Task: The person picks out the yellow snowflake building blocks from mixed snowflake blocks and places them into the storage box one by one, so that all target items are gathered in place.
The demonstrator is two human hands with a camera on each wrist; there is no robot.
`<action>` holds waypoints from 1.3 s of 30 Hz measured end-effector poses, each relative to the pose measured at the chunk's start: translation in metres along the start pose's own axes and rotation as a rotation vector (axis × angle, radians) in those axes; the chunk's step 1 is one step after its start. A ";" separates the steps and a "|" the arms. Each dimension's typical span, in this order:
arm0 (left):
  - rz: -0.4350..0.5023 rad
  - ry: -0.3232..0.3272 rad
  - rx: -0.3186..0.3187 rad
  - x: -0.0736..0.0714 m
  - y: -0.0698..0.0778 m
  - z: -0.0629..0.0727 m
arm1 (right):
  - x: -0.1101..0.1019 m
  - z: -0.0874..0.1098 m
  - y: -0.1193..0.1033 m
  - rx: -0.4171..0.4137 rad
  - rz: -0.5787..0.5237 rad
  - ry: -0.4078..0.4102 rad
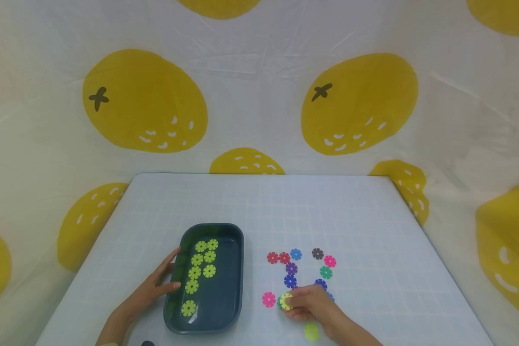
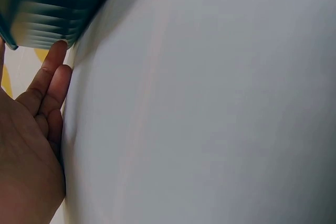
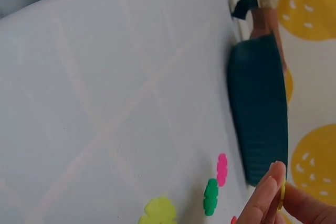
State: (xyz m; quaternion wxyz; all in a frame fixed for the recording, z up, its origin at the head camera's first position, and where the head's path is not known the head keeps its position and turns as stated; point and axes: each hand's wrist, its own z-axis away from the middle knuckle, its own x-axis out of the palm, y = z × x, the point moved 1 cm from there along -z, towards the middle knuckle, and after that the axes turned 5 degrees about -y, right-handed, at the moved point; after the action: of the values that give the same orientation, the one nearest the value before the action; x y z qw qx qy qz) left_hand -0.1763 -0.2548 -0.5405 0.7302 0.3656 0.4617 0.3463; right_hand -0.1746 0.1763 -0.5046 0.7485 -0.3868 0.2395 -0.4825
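My right hand pinches a yellow-green notched disc between thumb and fingertips, above the table right of the tray. In the right wrist view that disc appears edge-on. Partly behind it in the head view lies a green disc. My left hand touches the left side of a dark teal tray, fingers spread along its outer wall and thumb at the rim. The left wrist view shows those fingers extended against the tray's underside edge. Inside the tray lie several yellow-green discs.
Loose discs lie right of the tray: pink, red, blue, purple, black, green. Another yellow-green disc lies near the right wrist. My right hand hides part of this group. A fruit-print curtain surrounds the table.
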 end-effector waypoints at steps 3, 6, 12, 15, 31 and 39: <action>-0.004 0.002 0.012 0.000 -0.001 0.001 | 0.002 0.000 -0.001 0.001 -0.005 0.006; -0.001 0.003 0.004 0.000 -0.001 0.001 | 0.005 -0.001 -0.002 0.000 -0.011 0.012; 0.004 -0.003 -0.001 0.000 0.001 0.001 | 0.007 -0.002 -0.001 0.011 -0.034 0.023; 0.010 -0.009 0.005 0.000 0.003 0.001 | 0.009 -0.002 0.000 0.011 -0.041 0.022; 0.032 -0.008 -0.012 0.000 0.006 0.001 | 0.020 -0.003 -0.007 0.010 -0.019 0.025; 0.038 -0.008 -0.009 0.000 0.006 0.002 | 0.026 -0.005 -0.012 -0.001 -0.007 0.034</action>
State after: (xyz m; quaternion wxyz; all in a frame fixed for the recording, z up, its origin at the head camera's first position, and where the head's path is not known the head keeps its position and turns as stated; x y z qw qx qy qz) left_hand -0.1753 -0.2524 -0.5346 0.7270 0.3725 0.4502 0.3605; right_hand -0.1734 0.1477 -0.4972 0.7424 -0.3799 0.2509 -0.4914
